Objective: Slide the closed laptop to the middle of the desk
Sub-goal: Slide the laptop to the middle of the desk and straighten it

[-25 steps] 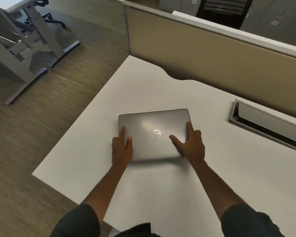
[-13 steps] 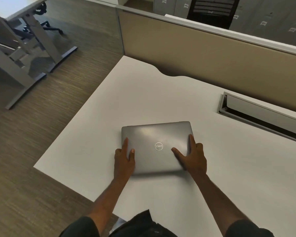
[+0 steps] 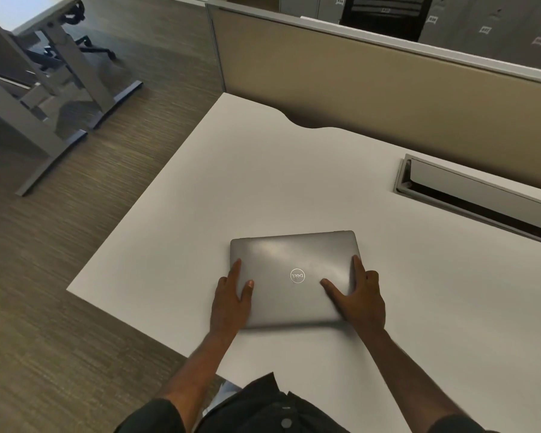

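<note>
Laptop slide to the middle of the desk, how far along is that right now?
Done: the laptop is closed and lies flat on the desk. In hand: the left hand grips its left edge and the right hand its right edge, thumbs on the lid. Left: it sits toward the desk's left end, near the front edge, so it probably needs sliding rightward, toward the cable tray side, then letting go.

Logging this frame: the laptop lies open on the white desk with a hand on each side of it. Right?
Not quite. The head view shows the laptop closed, lid down with the logo facing up. The rest holds: it lies on the white desk, with the left hand and right hand at its sides.
</note>
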`<state>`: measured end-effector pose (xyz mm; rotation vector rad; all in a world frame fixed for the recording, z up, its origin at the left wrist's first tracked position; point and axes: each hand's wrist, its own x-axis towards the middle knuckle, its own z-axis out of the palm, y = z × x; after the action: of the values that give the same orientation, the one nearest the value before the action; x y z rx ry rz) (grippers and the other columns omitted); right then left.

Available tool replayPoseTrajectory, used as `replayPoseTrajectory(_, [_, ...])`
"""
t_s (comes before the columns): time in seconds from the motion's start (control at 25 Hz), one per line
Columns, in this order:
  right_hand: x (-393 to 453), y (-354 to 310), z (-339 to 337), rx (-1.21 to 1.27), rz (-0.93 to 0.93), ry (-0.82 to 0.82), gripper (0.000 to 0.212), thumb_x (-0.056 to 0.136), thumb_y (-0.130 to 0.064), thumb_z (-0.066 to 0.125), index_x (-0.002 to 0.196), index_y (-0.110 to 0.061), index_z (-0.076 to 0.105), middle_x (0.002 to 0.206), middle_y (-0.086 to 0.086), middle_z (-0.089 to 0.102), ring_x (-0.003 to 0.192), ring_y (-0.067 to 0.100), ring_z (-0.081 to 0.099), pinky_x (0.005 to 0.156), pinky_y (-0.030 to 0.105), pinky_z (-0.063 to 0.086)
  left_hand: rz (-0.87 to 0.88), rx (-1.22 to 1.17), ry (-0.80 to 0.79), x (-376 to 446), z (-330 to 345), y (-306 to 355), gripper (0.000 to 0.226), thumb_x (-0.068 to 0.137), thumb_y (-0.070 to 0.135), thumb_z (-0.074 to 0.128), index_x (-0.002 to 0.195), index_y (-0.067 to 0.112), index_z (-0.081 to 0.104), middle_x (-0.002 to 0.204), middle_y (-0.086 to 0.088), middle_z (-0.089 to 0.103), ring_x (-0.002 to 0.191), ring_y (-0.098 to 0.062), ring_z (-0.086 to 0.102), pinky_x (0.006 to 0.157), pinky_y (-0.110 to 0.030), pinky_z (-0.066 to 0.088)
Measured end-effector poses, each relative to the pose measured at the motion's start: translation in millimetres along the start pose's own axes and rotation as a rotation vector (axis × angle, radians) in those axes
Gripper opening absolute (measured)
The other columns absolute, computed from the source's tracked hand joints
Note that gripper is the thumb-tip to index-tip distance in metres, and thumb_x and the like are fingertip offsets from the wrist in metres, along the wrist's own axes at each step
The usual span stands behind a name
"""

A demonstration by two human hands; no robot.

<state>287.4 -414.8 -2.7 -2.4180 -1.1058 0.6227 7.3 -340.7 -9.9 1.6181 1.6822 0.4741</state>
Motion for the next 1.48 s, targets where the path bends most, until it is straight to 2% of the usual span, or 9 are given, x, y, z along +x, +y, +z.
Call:
replayPoseTrajectory(0.16, [-5, 10, 3, 0.002, -0.002, 0.01, 0.102, 0.062, -0.095, 0.054, 0.146, -0.046, 0.027, 0.108, -0.009, 0.036, 0.097, 0.022, 0.062, 0.074, 0.037, 0.054, 0.02, 0.101, -0.032, -6, 1, 0, 0.061, 0.098, 0.049, 0.046, 0.153, 0.039, 0.021, 0.108, -0.009, 0.055, 0.11, -0.032, 0.056, 0.093, -0.04, 0.047])
replayPoseTrajectory(0.36, [-6, 12, 6, -0.045, -0.035, 0.072, 0.096, 0.067, -0.086, 0.061, 0.144, -0.035, 0.039, 0.109, -0.001, 0.043, 0.104, 0.027, 0.058, 0.08, 0.045, 0.057, 0.086, 0.338, -0.08, -2, -5, 5, 0.065, 0.099, 0.05, 0.041, 0.156, 0.031, 0.016, 0.116, -0.013, 0.057, 0.107, -0.034, 0.055, 0.087, -0.045, 0.05])
replayPoseTrajectory(0.6, [-8, 19, 10, -0.166, -0.085, 0.17, 0.089, 0.071, -0.08, 0.065, 0.137, -0.023, 0.051, 0.103, 0.007, 0.051, 0.092, 0.033, 0.056, 0.075, 0.043, 0.052, 0.138, 0.474, -0.066, -2, -2, 10, 0.066, 0.099, 0.049, 0.039, 0.157, 0.024, 0.019, 0.113, -0.013, 0.059, 0.098, -0.035, 0.056, 0.081, -0.046, 0.051])
replayPoseTrajectory(0.8, [-9, 21, 11, -0.207, -0.09, 0.177, 0.087, 0.072, -0.081, 0.064, 0.134, -0.022, 0.052, 0.103, 0.007, 0.05, 0.09, 0.034, 0.054, 0.074, 0.042, 0.049, 0.15, 0.495, -0.067, -3, -3, 11, 0.066, 0.099, 0.051, 0.04, 0.156, 0.024, 0.021, 0.11, -0.013, 0.059, 0.095, -0.035, 0.057, 0.076, -0.045, 0.051])
replayPoseTrajectory(1.0, [-9, 21, 10, -0.234, -0.106, 0.168, 0.082, 0.074, -0.083, 0.059, 0.131, -0.026, 0.049, 0.122, 0.009, 0.05, 0.101, 0.035, 0.052, 0.08, 0.045, 0.049, 0.134, 0.628, -0.031, -10, -3, 17, 0.066, 0.099, 0.054, 0.036, 0.156, 0.021, 0.023, 0.116, -0.015, 0.056, 0.096, -0.034, 0.055, 0.077, -0.045, 0.052])
replayPoseTrajectory(1.16, [-6, 24, 8, -0.254, -0.138, 0.156, 0.083, 0.079, -0.079, 0.057, 0.141, -0.026, 0.043, 0.135, 0.014, 0.048, 0.11, 0.038, 0.052, 0.085, 0.048, 0.05, 0.035, 0.432, -0.007, -11, -3, 25, 0.067, 0.097, 0.056, 0.043, 0.155, 0.026, 0.027, 0.137, -0.014, 0.042, 0.118, -0.035, 0.048, 0.093, -0.047, 0.05])
replayPoseTrajectory(1.36, [-5, 13, 7, -0.267, -0.125, 0.156, 0.084, 0.078, -0.081, 0.054, 0.139, -0.023, 0.046, 0.114, 0.013, 0.053, 0.095, 0.038, 0.054, 0.073, 0.044, 0.052, -0.095, 0.149, -0.02, -5, 2, 33, 0.069, 0.095, 0.055, 0.05, 0.154, 0.028, 0.028, 0.135, -0.012, 0.041, 0.125, -0.035, 0.039, 0.105, -0.044, 0.039])
replayPoseTrajectory(1.48, [-2, 6, 5, -0.256, -0.074, 0.117, 0.086, 0.075, -0.086, 0.053, 0.137, -0.027, 0.044, 0.113, 0.012, 0.052, 0.096, 0.038, 0.053, 0.071, 0.044, 0.054, -0.174, 0.02, -0.012, -2, 4, 36, 0.075, 0.088, 0.054, 0.063, 0.152, 0.029, 0.033, 0.136, -0.012, 0.041, 0.126, -0.035, 0.039, 0.109, -0.043, 0.036])
